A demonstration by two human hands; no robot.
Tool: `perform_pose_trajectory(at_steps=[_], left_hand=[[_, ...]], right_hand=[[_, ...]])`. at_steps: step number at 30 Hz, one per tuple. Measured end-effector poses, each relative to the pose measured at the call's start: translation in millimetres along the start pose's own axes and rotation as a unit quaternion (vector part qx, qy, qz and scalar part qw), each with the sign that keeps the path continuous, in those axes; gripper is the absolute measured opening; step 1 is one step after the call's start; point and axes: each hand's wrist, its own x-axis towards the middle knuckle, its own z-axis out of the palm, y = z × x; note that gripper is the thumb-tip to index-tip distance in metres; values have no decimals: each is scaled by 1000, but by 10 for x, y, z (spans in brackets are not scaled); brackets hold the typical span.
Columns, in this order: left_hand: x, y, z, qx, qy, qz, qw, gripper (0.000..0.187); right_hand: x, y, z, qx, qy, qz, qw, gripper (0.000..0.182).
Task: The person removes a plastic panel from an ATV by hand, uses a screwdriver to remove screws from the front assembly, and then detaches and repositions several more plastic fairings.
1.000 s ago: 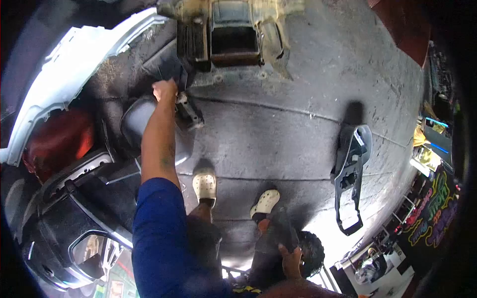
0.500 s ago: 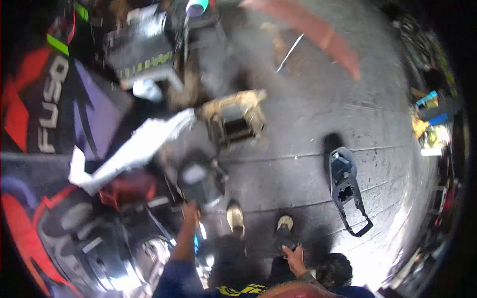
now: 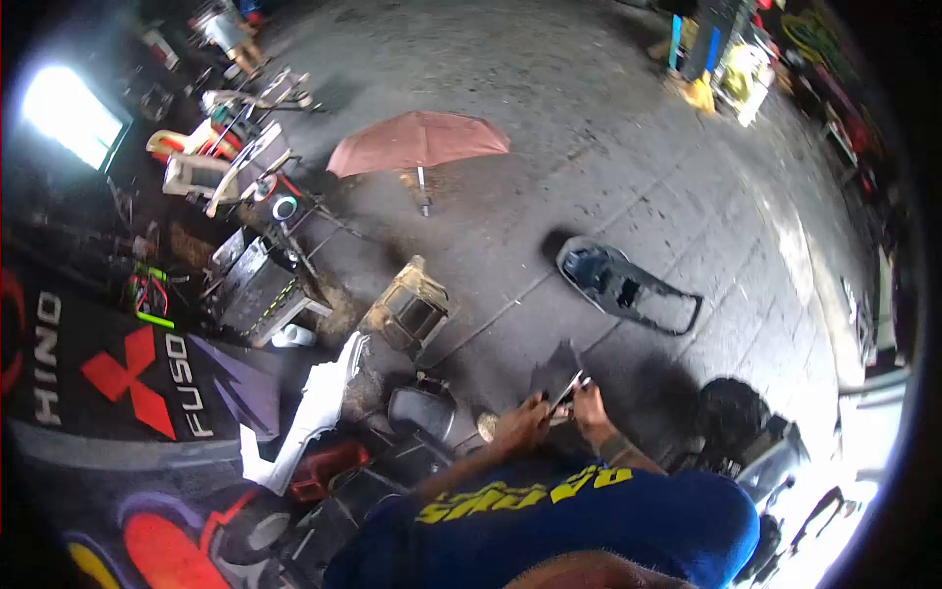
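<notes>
In front of the dark blue shirt [image 3: 589,515], both hands are close together. My left hand [image 3: 522,426] is closed round a thin object that points up to the right; its outline is too small to name. My right hand [image 3: 592,410] is closed beside it, with its fingers at a small light metallic piece [image 3: 581,379]. The two pieces meet or cross between the hands. Left of the hands lies a dark rounded part with a glossy face [image 3: 422,410].
A worn stool [image 3: 415,312] stands ahead on the left, with a long white panel [image 3: 316,410] nearer. An open pink umbrella [image 3: 420,143] is farther ahead. A long black plastic frame [image 3: 628,285] lies on the floor ahead right. A person [image 3: 228,37] is far left.
The view has turned and tilted up, showing more floor and the whole umbrella. My left hand has left the dark part at the left and come beside my right hand, which is raised.
</notes>
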Motion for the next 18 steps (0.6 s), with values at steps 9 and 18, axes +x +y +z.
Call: perform_pose_trajectory(at_steps=[9, 18], left_hand=[[1208, 1561, -9, 121, -8, 473, 873, 17], [1451, 2598, 134, -92, -186, 658, 724, 22]], right_hand=[[-1394, -1074, -1220, 464, 4, -221, 858, 27], [-2176, -755, -1650, 457, 99, -476, 745, 63]])
